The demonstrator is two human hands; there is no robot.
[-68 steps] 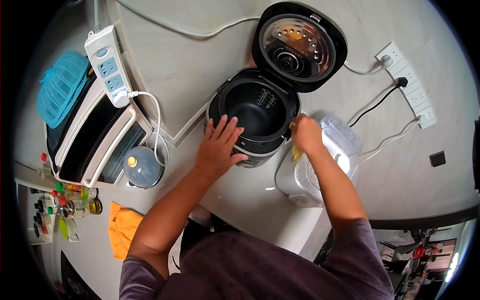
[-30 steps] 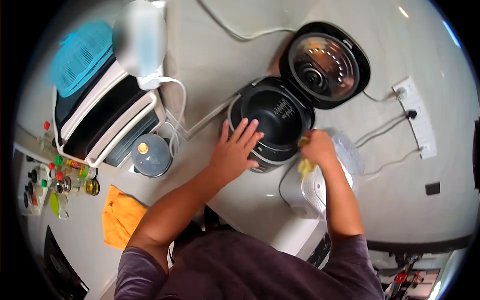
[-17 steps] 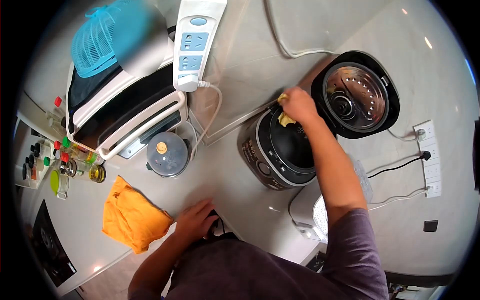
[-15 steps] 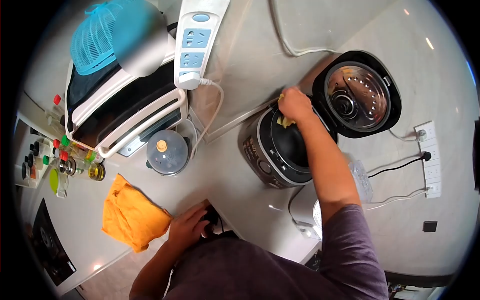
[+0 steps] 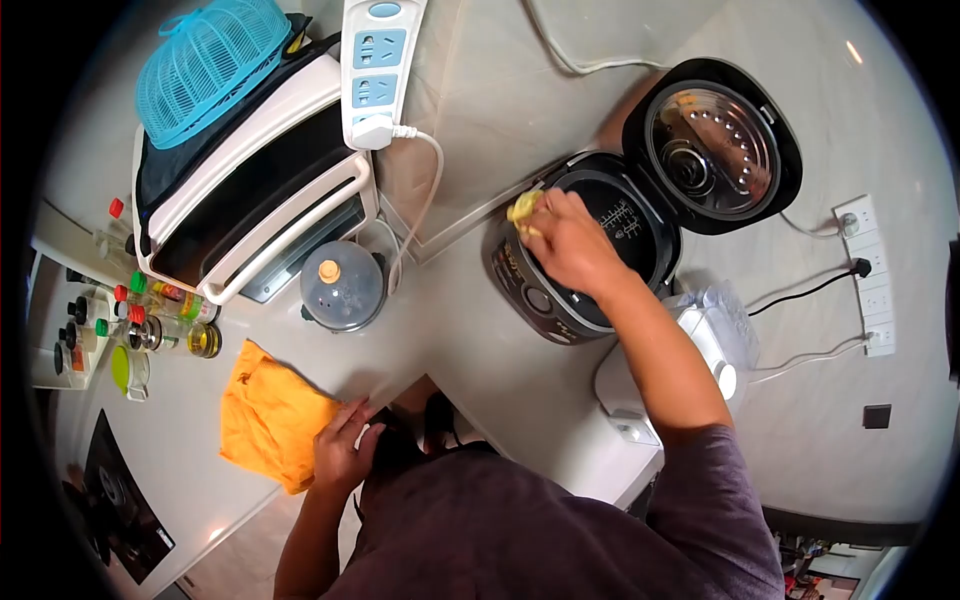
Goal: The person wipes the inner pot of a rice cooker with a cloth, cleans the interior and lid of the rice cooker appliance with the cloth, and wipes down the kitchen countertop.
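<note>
My right hand [image 5: 572, 245] is closed on a yellow cloth [image 5: 524, 212] at the left rim of the rice cooker [image 5: 540, 297]. Its lid [image 5: 712, 150] stands open, and the dark inner pot [image 5: 625, 222] shows under and beyond my wrist. At the counter's front edge my left hand [image 5: 345, 440] has its fingers loosely stretched, holding nothing that shows. It is beside an orange cloth [image 5: 270, 415], close to or touching its right edge.
A white appliance [image 5: 628, 385] stands right of the cooker. To the left are an oven [image 5: 250, 215] with a blue mesh cover [image 5: 205, 75], a power strip [image 5: 378, 62], a domed lid [image 5: 343, 290] and several bottles [image 5: 165, 320]. Wall sockets [image 5: 870, 270] are at right.
My left hand has left the cooker's front and moved down beside the orange cloth. My right hand, still holding the yellow cloth, has gone from the cooker's right side over to its left rim.
</note>
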